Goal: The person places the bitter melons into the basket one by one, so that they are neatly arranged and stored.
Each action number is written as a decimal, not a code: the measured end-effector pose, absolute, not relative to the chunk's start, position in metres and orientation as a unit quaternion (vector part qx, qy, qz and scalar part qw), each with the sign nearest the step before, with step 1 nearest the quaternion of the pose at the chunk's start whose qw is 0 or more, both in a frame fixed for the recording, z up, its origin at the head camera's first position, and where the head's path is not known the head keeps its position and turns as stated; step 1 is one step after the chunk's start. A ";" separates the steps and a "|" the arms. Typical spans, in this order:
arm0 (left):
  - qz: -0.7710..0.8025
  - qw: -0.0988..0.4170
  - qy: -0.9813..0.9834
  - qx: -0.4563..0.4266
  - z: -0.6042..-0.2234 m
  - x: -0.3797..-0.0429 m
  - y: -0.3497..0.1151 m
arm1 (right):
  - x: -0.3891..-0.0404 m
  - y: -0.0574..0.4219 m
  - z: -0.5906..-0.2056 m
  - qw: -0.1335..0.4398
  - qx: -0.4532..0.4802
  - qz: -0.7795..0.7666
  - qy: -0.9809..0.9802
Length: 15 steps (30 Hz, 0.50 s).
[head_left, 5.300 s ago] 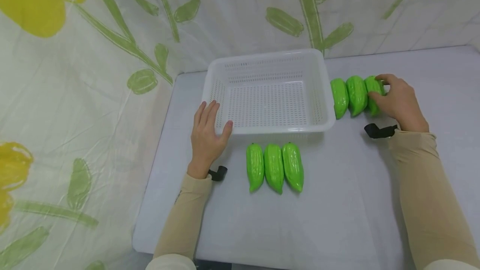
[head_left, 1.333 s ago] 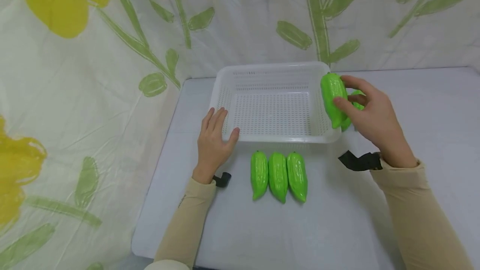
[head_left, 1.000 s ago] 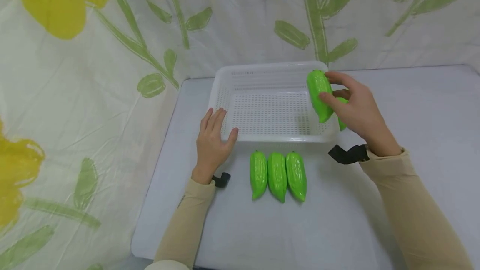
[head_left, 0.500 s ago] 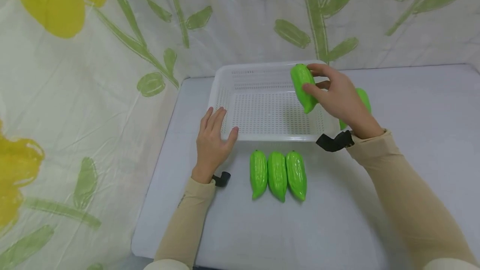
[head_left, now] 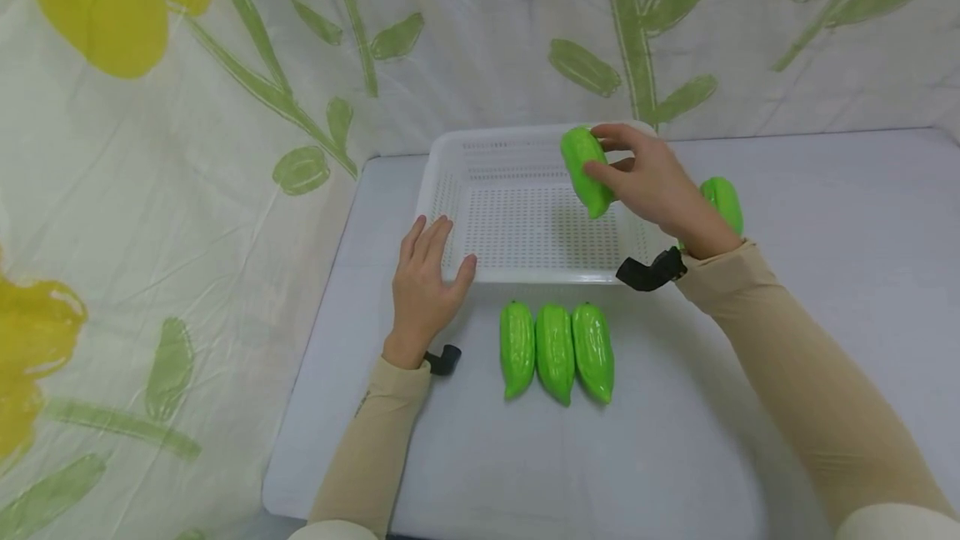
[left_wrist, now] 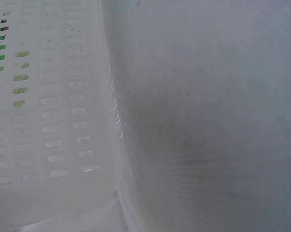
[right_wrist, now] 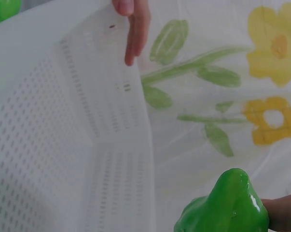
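My right hand (head_left: 648,177) pinches a glossy green bitter melon (head_left: 583,172) between thumb and fingers, above the right half of a white slotted plastic basket (head_left: 551,276). In the right wrist view, the bumpy tip of that bitter melon (right_wrist: 227,208) shows at the bottom, beside the basket wall (right_wrist: 121,183). My left hand (head_left: 427,290) lies over the basket's front left rim, fingers extended and thumb spread. Three more bitter melons (head_left: 555,352) rest in a row on the table before the basket. Others (head_left: 724,202) lie to its right, partly covered by my right wrist.
The basket stands against the back of a white-covered table (head_left: 600,473). A flower-printed curtain (head_left: 487,40) rises behind and to the left. Black mounts (head_left: 648,272) stick out from both wrists. Only basket slots and table cover show in the left wrist view.
My right hand has picked up the rightmost bitter melon from the row beside the basket and carried it left over the basket. My left hand stays at the rim.
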State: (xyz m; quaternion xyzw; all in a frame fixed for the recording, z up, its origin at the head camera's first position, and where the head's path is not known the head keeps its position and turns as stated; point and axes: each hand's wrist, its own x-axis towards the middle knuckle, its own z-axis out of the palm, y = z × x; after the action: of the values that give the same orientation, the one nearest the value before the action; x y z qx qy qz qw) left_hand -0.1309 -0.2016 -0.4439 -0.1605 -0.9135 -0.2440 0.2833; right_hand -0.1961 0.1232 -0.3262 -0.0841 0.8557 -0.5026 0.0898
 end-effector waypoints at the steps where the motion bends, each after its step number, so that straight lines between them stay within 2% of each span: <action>1: -0.244 0.280 -0.914 -0.160 -0.444 -0.131 -0.202 | -0.197 0.121 -0.327 0.095 -0.085 -0.504 0.854; 15: -0.246 0.288 -0.911 -0.162 -0.444 -0.131 -0.201 | -0.216 0.088 -0.337 0.102 -0.130 -0.435 0.885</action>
State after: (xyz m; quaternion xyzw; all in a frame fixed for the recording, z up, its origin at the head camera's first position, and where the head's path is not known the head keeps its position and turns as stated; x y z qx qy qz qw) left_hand -0.1310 -0.2011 -0.4437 -0.1620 -0.9112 -0.2458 0.2882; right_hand -0.2164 0.0883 -0.3374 -0.1295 0.8850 -0.4354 0.1021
